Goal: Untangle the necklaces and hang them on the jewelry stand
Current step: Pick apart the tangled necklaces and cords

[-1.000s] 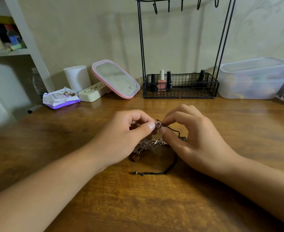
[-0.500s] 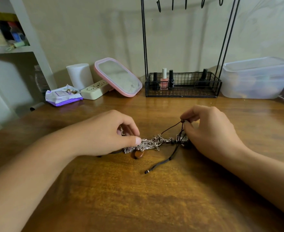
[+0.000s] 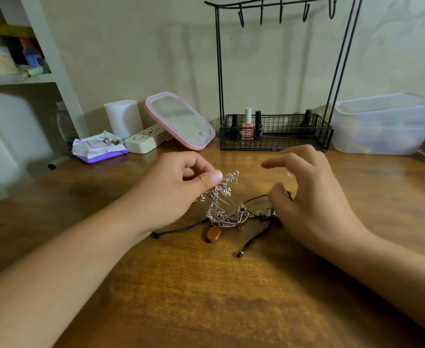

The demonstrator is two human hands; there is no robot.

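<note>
A tangle of necklaces (image 3: 227, 214) lies on the wooden table (image 3: 206, 297): silver chains, a black cord (image 3: 255, 238) and an orange stone pendant (image 3: 214, 233). My left hand (image 3: 173, 192) pinches a silver chain (image 3: 225, 183) between thumb and forefinger and holds it lifted above the heap. My right hand (image 3: 314, 197) hovers at the tangle's right side with its fingers spread and blurred; its thumb touches a raised stretch of the black cord. The black wire jewelry stand (image 3: 219, 71) stands at the back, its hooks (image 3: 280, 13) bare.
The stand's basket (image 3: 324, 133) holds nail polish bottles (image 3: 248, 124). A clear plastic box (image 3: 384, 124) sits to its right. A pink-framed mirror (image 3: 181, 120), white cylinder (image 3: 123, 118), cream case (image 3: 143, 140) and wipes pack (image 3: 98, 148) lie back left. A shelf (image 3: 18, 79) stands far left.
My left hand has lifted the silver chain up from the table. My right hand has let its pinch on the black cord loosen and spread its fingers.
</note>
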